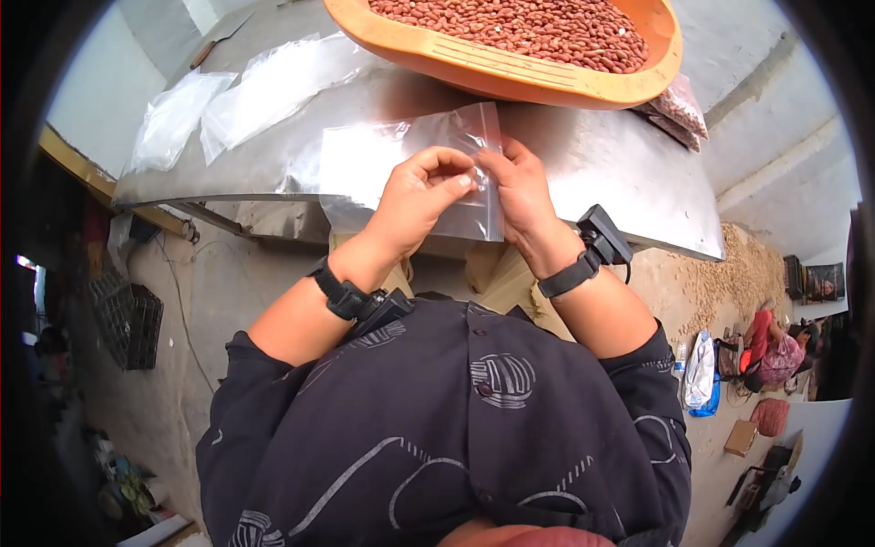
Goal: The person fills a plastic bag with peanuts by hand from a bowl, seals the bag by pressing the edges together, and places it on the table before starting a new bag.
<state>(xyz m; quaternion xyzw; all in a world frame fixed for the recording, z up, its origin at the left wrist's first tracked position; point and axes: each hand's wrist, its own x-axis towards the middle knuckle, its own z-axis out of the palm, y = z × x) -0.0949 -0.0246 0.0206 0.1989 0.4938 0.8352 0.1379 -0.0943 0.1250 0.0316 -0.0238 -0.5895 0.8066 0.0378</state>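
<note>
A clear plastic bag (365, 178) with a zip strip along its right edge lies over the front part of the metal table. My left hand (424, 196) is closed in a pinch on the bag near the strip. My right hand (519, 187) grips the bag at the strip, its fingers close to those of my left hand. Beyond my hands, an orange tub (510, 82) full of reddish peanuts (519, 32) stands on the table.
More clear bags (273, 91) lie on the metal table (620, 182) at the left, near a knife (219, 41). Filled bags (679, 114) sit at the right. A black crate (128, 319) is on the floor; a person (775, 351) is at the far right.
</note>
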